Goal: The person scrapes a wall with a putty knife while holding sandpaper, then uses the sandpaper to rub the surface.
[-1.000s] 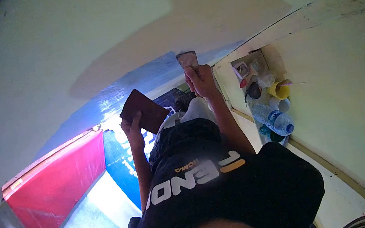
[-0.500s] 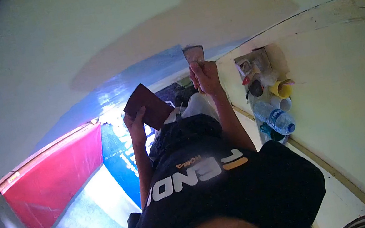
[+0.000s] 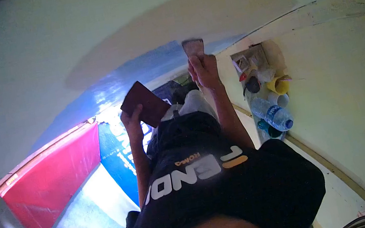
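My right hand (image 3: 204, 70) is closed round the handle of a putty knife (image 3: 193, 48), its wide blade pointing up against the wall (image 3: 131, 40). The blade's edge lies where the pale wall meets a blue painted band (image 3: 136, 71). Lower and to the left, my left hand (image 3: 132, 122) grips a flat, reddish-brown rectangular board (image 3: 144, 104) by its lower left edge, thumb on its face. The board is tilted in front of my legs, apart from the wall.
On a ledge to my right lie a clear plastic bottle (image 3: 273, 116), a yellow cup (image 3: 279, 84), a white cup (image 3: 278, 99) and a crumpled plastic bag (image 3: 266, 74). The side wall (image 3: 339, 68) rises beside them. At left hangs a red panel (image 3: 53, 179).
My right hand and the putty knife have shifted slightly up along the wall. The board in my left hand has moved a little up and left, and both holds are the same.
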`<state>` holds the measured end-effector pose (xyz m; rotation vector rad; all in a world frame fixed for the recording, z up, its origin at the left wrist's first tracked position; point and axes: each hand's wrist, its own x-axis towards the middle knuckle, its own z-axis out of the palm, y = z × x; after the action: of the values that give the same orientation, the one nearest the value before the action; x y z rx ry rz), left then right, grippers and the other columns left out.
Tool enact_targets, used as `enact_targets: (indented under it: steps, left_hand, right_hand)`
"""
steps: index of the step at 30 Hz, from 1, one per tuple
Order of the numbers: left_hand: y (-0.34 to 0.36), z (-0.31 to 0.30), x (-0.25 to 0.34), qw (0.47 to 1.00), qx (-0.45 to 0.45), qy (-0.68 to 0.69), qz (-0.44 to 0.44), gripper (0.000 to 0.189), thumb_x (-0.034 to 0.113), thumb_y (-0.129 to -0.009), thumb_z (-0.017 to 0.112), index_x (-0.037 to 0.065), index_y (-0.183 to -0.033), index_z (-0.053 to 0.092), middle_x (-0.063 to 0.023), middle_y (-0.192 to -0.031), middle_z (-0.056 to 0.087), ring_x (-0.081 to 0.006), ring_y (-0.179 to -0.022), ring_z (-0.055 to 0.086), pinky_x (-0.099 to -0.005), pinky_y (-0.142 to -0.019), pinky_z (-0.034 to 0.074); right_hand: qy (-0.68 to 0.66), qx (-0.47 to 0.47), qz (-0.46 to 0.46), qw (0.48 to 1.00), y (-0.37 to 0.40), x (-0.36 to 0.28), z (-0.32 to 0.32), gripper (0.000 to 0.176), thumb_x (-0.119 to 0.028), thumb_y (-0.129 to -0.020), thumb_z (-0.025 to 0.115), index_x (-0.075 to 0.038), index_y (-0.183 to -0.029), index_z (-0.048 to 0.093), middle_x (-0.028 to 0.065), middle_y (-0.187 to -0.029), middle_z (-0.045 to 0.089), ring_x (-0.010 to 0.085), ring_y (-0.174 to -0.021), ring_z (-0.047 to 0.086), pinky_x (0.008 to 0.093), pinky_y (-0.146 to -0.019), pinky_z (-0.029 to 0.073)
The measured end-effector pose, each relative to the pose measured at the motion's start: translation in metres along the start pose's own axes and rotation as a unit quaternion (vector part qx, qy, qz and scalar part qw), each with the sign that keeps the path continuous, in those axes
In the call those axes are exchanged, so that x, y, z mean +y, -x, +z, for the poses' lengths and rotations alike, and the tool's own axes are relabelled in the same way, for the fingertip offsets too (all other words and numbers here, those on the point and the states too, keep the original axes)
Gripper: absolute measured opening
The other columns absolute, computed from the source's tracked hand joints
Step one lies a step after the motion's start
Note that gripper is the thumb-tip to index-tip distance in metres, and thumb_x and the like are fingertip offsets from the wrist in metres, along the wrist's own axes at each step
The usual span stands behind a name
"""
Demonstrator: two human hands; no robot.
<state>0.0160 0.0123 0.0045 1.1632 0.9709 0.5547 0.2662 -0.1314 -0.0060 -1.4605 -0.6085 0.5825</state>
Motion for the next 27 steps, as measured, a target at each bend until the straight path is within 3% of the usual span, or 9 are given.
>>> enact_targets:
  steps: [6, 9, 14, 18, 21, 24, 27]
  left_hand:
    - [0.001, 0.004, -0.006, 0.999, 0.023, -0.005, 0.022, 0.032, 0.013, -0.082, 0.067, 0.0, -0.11, 0.06, -0.0076, -0.1, 0.065, -0.0174, -0.091, 0.061, -0.0321, -0.081, 0.048]
    - [0.003, -0.001, -0.003, 0.999, -0.013, -0.036, -0.018, 0.033, 0.011, -0.081, 0.068, 0.0, -0.111, 0.06, -0.0073, -0.102, 0.065, -0.0173, -0.095, 0.06, -0.0328, -0.086, 0.047]
    - [0.008, 0.018, 0.008, 1.0, 0.006, -0.002, 0.027, 0.032, 0.011, -0.082, 0.068, 0.0, -0.11, 0.059, -0.0077, -0.102, 0.065, -0.0183, -0.094, 0.061, -0.0333, -0.083, 0.048]
    - [0.006, 0.011, 0.004, 0.999, -0.015, -0.024, -0.034, 0.035, 0.01, -0.082, 0.067, 0.0, -0.114, 0.058, -0.0092, -0.105, 0.064, -0.0193, -0.097, 0.06, -0.0335, -0.086, 0.047]
    - [0.004, 0.015, 0.001, 1.0, -0.003, -0.005, 0.01, 0.034, 0.01, -0.082, 0.067, 0.001, -0.113, 0.059, -0.0083, -0.103, 0.065, -0.0181, -0.094, 0.061, -0.0327, -0.082, 0.048]
    - [0.009, 0.01, -0.001, 0.999, -0.014, -0.029, -0.02, 0.036, 0.011, -0.081, 0.068, 0.001, -0.114, 0.058, -0.0086, -0.104, 0.064, -0.0179, -0.096, 0.061, -0.0322, -0.083, 0.048]
    - [0.011, 0.018, 0.009, 1.0, -0.005, -0.014, -0.012, 0.038, 0.011, -0.081, 0.068, 0.0, -0.116, 0.057, -0.0088, -0.106, 0.064, -0.0184, -0.097, 0.06, -0.0326, -0.083, 0.048]
  right_hand:
    - [-0.015, 0.016, 0.054, 0.998, 0.008, 0.019, -0.004, 0.05, -0.039, -0.098, 0.048, -0.007, -0.06, 0.05, 0.0005, -0.047, 0.046, 0.0085, -0.037, 0.045, 0.025, -0.036, 0.036]
    - [0.027, 0.002, 0.012, 1.0, -0.004, 0.0, 0.0, 0.05, -0.037, -0.096, 0.05, -0.006, -0.057, 0.052, 0.0007, -0.044, 0.048, 0.0105, -0.036, 0.047, 0.028, -0.036, 0.038]
    - [0.013, -0.006, 0.012, 1.0, -0.004, 0.005, 0.0, 0.048, -0.034, -0.096, 0.052, -0.006, -0.057, 0.051, 0.0003, -0.045, 0.049, 0.0097, -0.037, 0.048, 0.0275, -0.036, 0.039]
    - [0.003, -0.012, 0.038, 0.999, 0.002, -0.017, 0.0, 0.048, -0.033, -0.097, 0.051, -0.006, -0.058, 0.052, 0.0007, -0.045, 0.049, 0.0099, -0.037, 0.049, 0.0283, -0.037, 0.04]
    - [-0.013, -0.001, 0.042, 0.999, 0.005, 0.007, 0.003, 0.048, -0.033, -0.097, 0.049, -0.005, -0.058, 0.052, 0.001, -0.044, 0.048, 0.01, -0.037, 0.049, 0.0287, -0.037, 0.04]
    - [0.038, -0.018, -0.011, 0.999, 0.0, 0.007, 0.003, 0.05, -0.035, -0.098, 0.048, -0.005, -0.058, 0.052, 0.0016, -0.044, 0.048, 0.011, -0.036, 0.049, 0.029, -0.038, 0.04]
    - [0.019, -0.019, 0.051, 0.998, 0.004, 0.011, 0.003, 0.051, -0.038, -0.098, 0.046, -0.005, -0.058, 0.052, 0.0021, -0.044, 0.049, 0.0123, -0.036, 0.049, 0.0289, -0.038, 0.039]
